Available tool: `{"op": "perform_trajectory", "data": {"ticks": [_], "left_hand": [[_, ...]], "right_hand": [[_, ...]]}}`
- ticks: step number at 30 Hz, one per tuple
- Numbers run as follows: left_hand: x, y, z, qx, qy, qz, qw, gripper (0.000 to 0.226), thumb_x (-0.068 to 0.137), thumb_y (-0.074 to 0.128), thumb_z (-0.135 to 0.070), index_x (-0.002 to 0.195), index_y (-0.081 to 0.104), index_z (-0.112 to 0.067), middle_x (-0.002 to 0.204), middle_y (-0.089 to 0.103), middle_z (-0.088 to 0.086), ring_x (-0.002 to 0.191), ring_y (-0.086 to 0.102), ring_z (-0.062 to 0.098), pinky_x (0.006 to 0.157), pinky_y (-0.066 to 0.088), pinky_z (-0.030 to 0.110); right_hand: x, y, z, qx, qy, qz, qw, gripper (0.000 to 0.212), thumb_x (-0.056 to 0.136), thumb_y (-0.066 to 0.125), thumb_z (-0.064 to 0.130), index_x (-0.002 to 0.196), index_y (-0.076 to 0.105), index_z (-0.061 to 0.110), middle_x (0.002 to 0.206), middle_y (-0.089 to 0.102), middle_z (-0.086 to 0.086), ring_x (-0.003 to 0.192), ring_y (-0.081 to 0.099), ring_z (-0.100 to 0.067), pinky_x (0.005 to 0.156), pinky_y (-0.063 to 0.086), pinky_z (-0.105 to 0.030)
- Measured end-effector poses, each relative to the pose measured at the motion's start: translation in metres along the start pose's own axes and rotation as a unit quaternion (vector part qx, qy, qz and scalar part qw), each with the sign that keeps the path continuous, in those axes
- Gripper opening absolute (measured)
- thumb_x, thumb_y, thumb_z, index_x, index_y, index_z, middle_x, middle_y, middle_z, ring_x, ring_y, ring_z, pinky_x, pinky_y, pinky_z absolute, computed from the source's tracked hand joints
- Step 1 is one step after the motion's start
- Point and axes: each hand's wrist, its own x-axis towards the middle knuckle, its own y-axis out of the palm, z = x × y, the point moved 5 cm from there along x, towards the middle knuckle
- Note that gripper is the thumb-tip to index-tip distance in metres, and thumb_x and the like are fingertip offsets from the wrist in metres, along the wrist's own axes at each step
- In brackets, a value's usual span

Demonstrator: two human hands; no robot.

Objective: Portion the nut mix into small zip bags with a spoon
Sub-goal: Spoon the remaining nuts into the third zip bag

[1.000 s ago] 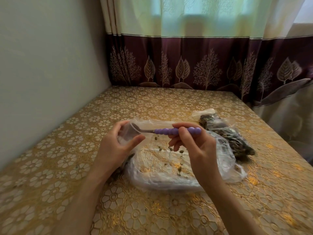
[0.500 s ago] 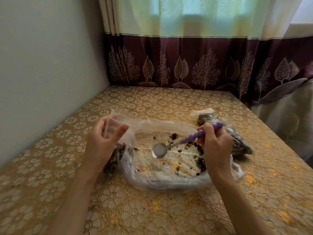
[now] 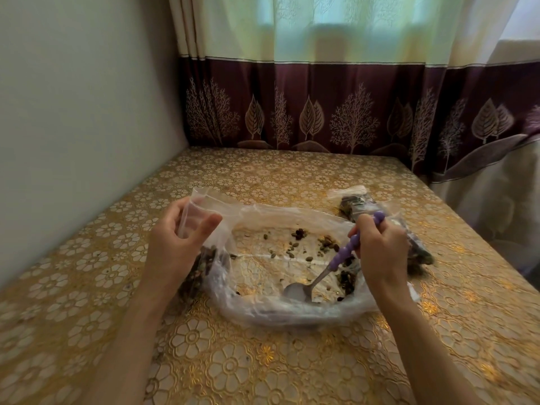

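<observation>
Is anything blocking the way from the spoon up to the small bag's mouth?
Nothing visible. The spoon sits low in the big bag; the small zip bag, held open by the left hand, has clear air between.

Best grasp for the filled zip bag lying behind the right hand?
Grip the filled zip bag by its flat clear top strip, coming from above at the far end. That end holds no nuts, lies nearly flat on the table and is clear of the right hand; the bulging near end sits behind it.

- one purple-handled spoon [image 3: 327, 271] in my right hand [image 3: 380, 252]
- three small zip bags [image 3: 194, 217]
- one large open bag [image 3: 280, 311]
- two hands at work
</observation>
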Motion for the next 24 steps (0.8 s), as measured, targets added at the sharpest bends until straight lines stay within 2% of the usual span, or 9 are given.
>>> {"op": "perform_trajectory", "data": {"ticks": [2, 4, 5, 8, 10, 13, 18, 24], "left_hand": [[0.0, 0.0, -0.001, 0.001, 0.002, 0.001, 1.0, 0.077, 0.063, 0.061, -0.072, 0.122, 0.053, -0.024, 0.105, 0.063, -0.014, 0.093, 0.061, -0.002, 0.075, 0.051, 0.023], [0.0, 0.0, -0.001, 0.001, 0.001, -0.001, 1.0, 0.074, 0.065, 0.061, -0.071, 0.122, 0.053, -0.024, 0.105, 0.064, -0.013, 0.092, 0.062, -0.002, 0.073, 0.051, 0.02], [0.0, 0.0, -0.001, 0.001, 0.003, -0.001, 1.0, 0.071, 0.066, 0.062, -0.068, 0.122, 0.053, -0.024, 0.104, 0.064, -0.013, 0.091, 0.062, -0.003, 0.07, 0.05, 0.017], [-0.001, 0.001, -0.003, 0.002, 0.008, -0.001, 1.0, 0.068, 0.066, 0.061, -0.061, 0.121, 0.054, -0.024, 0.102, 0.064, -0.014, 0.087, 0.062, -0.007, 0.063, 0.05, 0.011], [-0.001, 0.001, -0.003, -0.006, 0.009, -0.002, 1.0, 0.068, 0.065, 0.061, -0.06, 0.121, 0.054, -0.023, 0.101, 0.063, -0.015, 0.086, 0.062, -0.009, 0.062, 0.05, 0.009], [-0.001, 0.001, -0.004, -0.009, 0.009, 0.0, 1.0, 0.067, 0.066, 0.062, -0.059, 0.122, 0.054, -0.023, 0.101, 0.064, -0.014, 0.087, 0.062, -0.007, 0.064, 0.05, 0.012], [-0.002, 0.002, -0.005, -0.023, 0.01, 0.002, 1.0, 0.066, 0.065, 0.063, -0.058, 0.12, 0.054, -0.023, 0.103, 0.065, -0.012, 0.087, 0.063, -0.005, 0.063, 0.049, 0.008], [-0.003, 0.003, -0.007, -0.02, 0.011, 0.005, 1.0, 0.072, 0.063, 0.063, -0.065, 0.121, 0.054, -0.023, 0.102, 0.064, -0.014, 0.089, 0.063, -0.002, 0.064, 0.051, 0.011]], "right_hand": [[-0.002, 0.006, -0.001, -0.006, 0.005, 0.015, 1.0, 0.031, 0.085, 0.047, 0.004, 0.055, 0.055, 0.005, 0.042, 0.057, -0.007, 0.056, 0.06, -0.037, 0.06, 0.045, -0.039], [-0.006, 0.014, -0.001, -0.004, 0.011, 0.034, 0.999, 0.031, 0.083, 0.048, 0.003, 0.053, 0.055, 0.006, 0.045, 0.06, -0.01, 0.056, 0.059, -0.036, 0.056, 0.043, -0.035], [-0.008, 0.018, -0.001, -0.001, 0.015, 0.043, 0.999, 0.032, 0.083, 0.048, 0.002, 0.052, 0.054, 0.007, 0.046, 0.06, -0.01, 0.055, 0.059, -0.034, 0.054, 0.041, -0.029], [-0.014, 0.027, -0.002, 0.016, 0.032, 0.062, 0.997, 0.031, 0.082, 0.049, 0.0, 0.052, 0.055, 0.006, 0.042, 0.06, -0.005, 0.043, 0.057, -0.013, 0.044, 0.04, -0.016], [-0.017, 0.03, -0.004, 0.03, 0.051, 0.072, 0.996, 0.03, 0.083, 0.049, 0.0, 0.054, 0.057, 0.003, 0.043, 0.06, -0.004, 0.039, 0.053, -0.007, 0.04, 0.037, -0.012], [-0.018, 0.033, -0.009, 0.037, 0.085, 0.092, 0.991, 0.03, 0.086, 0.048, 0.002, 0.058, 0.058, 0.003, 0.046, 0.062, -0.006, 0.037, 0.05, -0.005, 0.037, 0.034, -0.012], [-0.021, 0.039, -0.014, 0.054, 0.163, 0.137, 0.976, 0.033, 0.088, 0.045, 0.004, 0.057, 0.058, 0.003, 0.05, 0.064, -0.009, 0.036, 0.044, -0.008, 0.034, 0.031, -0.015], [-0.017, 0.031, -0.009, 0.079, 0.167, 0.105, 0.977, 0.029, 0.087, 0.043, 0.002, 0.06, 0.056, 0.001, 0.044, 0.061, -0.006, 0.033, 0.041, -0.006, 0.032, 0.028, -0.014]]}}
